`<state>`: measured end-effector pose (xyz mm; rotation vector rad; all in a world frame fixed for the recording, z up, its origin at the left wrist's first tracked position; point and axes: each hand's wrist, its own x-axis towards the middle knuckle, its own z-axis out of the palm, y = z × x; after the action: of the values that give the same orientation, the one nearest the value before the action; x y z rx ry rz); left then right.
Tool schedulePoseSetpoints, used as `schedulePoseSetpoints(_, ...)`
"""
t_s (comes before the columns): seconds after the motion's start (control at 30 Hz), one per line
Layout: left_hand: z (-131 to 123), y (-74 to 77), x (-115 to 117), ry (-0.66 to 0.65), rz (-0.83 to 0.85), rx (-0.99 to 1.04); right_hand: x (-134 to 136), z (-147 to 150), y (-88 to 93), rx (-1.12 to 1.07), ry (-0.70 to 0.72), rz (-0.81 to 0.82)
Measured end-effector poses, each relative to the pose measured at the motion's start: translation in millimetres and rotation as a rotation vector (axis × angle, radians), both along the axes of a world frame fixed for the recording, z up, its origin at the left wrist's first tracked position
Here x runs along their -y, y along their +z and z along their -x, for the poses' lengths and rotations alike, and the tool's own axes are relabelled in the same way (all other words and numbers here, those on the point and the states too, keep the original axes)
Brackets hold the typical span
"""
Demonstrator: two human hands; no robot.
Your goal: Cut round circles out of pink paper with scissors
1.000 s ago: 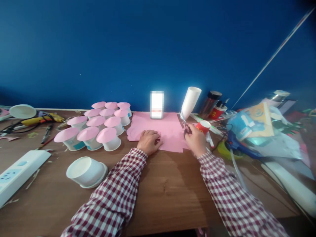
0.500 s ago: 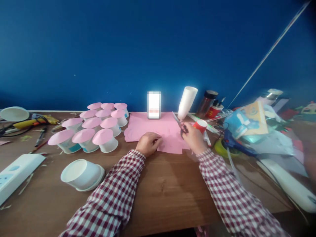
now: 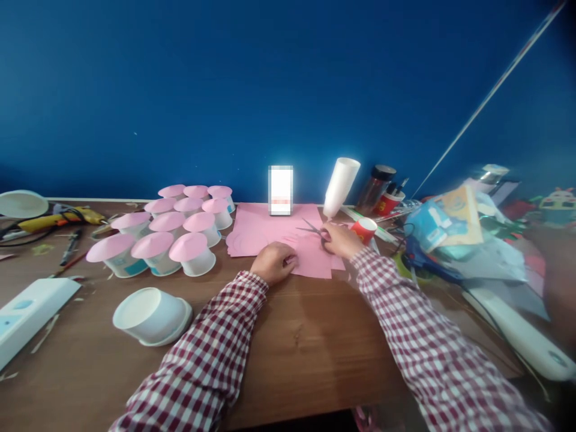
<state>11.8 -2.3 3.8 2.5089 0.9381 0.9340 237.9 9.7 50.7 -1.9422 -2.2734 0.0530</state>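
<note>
A stack of pink paper sheets lies on the wooden table near the blue wall. My left hand rests on the near edge of the pink paper with its fingers curled, pinching the sheet. My right hand is closed on a pair of scissors, whose blades point left over the paper and lie low above it. A small red paper cup stands just right of my right hand.
Several upturned white cups with pink paper caps stand left of the paper. A white bowl lies on its side nearer me. A white bottle leans by the wall. Clutter and a blue glue gun fill the right; a power strip lies left.
My right hand has moved left and down with the scissors, whose blades swung from pointing up toward the wall to pointing left over the pink paper. My left hand has stayed on the paper.
</note>
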Motion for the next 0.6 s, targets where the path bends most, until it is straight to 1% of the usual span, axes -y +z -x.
schedulePoseSetpoints(0.13, -0.5, -2.5, -1.5, 0.004, 0.015, 0.029, -6.2, -1.1, 6.6, -0.05, 0.008, -0.02)
schedulePoseSetpoints(0.23, -0.4, -5.2, -3.0, 0.002, 0.044, 0.069, -11.3, -4.8, 11.3, -0.211, 0.023, -0.063)
schedulePoseSetpoints(0.3, -0.3, -6.5, -3.4, -0.003, 0.072, 0.115, -15.1, -7.3, 14.2, -0.418, 0.033, -0.08)
schedulePoseSetpoints(0.37, -1.0, -6.5, -2.5, 0.007, 0.094, 0.194, -17.6, -7.7, 17.1, -0.706, 0.033, -0.058)
schedulePoseSetpoints(0.47, -4.9, -3.5, 1.3, 0.068, 0.178, 0.417, -16.0, -0.6, 21.9, -1.13, 0.037, 0.008)
schedulePoseSetpoints(0.5, -7.1, -1.9, 2.9, 0.098, 0.244, 0.526, -13.9, 3.8, 23.4, -1.234, 0.046, 0.034)
schedulePoseSetpoints(0.53, -9.4, -0.1, 4.4, 0.102, 0.342, 0.627, -11.3, 9.2, 24.7, -1.311, 0.058, 0.061)
schedulePoseSetpoints(0.6, -13.6, 3.6, 6.5, 0.082, 0.537, 0.81, -5.2, 21.6, 26.3, -1.399, 0.073, 0.111)
